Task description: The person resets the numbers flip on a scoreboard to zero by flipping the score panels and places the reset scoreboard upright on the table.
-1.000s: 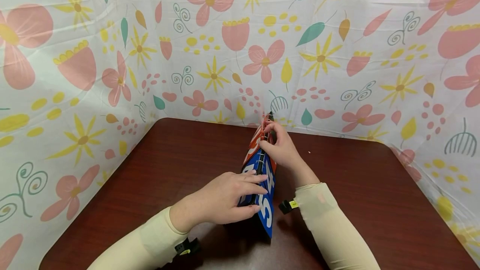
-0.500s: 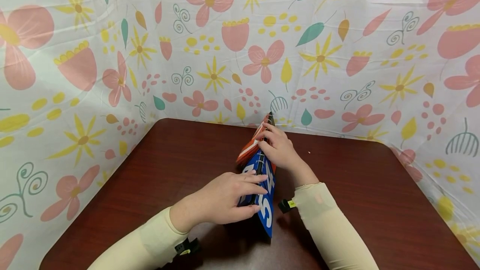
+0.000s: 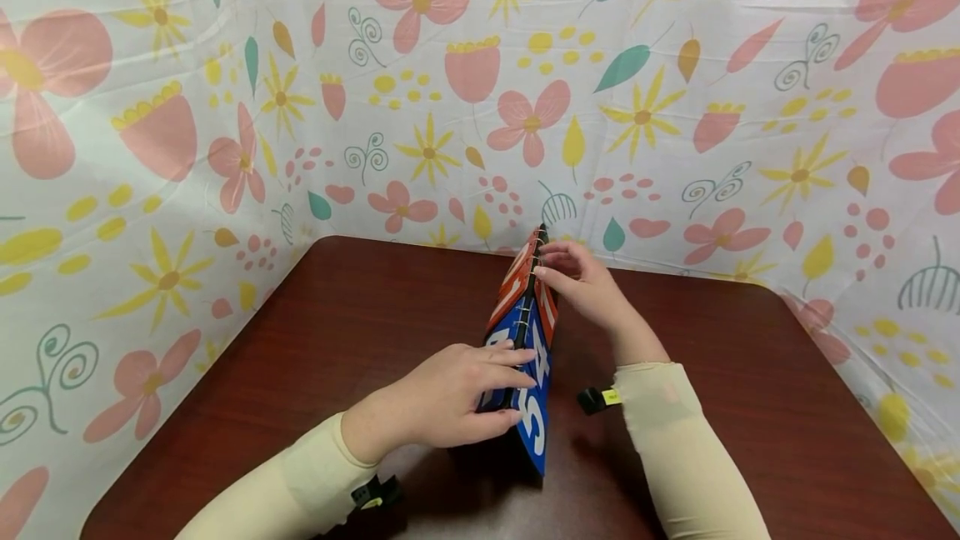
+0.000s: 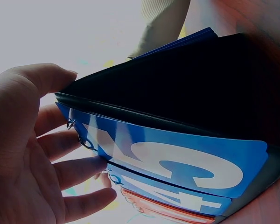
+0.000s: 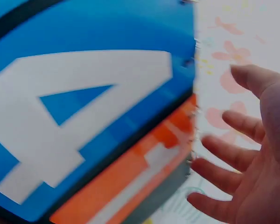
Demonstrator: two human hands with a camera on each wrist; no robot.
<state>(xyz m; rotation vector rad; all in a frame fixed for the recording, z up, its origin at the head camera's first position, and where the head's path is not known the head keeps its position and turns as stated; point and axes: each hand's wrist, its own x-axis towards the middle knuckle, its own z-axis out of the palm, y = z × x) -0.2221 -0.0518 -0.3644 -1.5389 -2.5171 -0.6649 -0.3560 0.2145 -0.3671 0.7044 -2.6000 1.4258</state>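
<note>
A tent-shaped flip scoreboard (image 3: pixel 534 440) stands on the table, its black ridge running away from me. Metal rings hang blue cards at the near half and red cards (image 3: pixel 507 294) at the far half. On the right slope the blue cards show a 5 (image 4: pixel 196 161) and a 4 (image 5: pixel 130 65). My left hand (image 3: pixel 450 394) rests across the near end of the ridge, fingers fairly straight over it, thumb touching its end. Beside the far half, my right hand (image 3: pixel 592 286) holds nothing, its fingers loosely bent. In the right wrist view they are apart from the rings.
The dark red-brown table (image 3: pixel 375 307) has rounded far corners. A floral cloth (image 3: pixel 465 165) hangs right behind it and along both sides. Black wrist cameras (image 3: pixel 375 492) are strapped under both sleeves.
My right hand has moved right, off the far ridge. Red cards that stood out from the left slope half a second ago now lie flat against it. My left hand has not moved.
</note>
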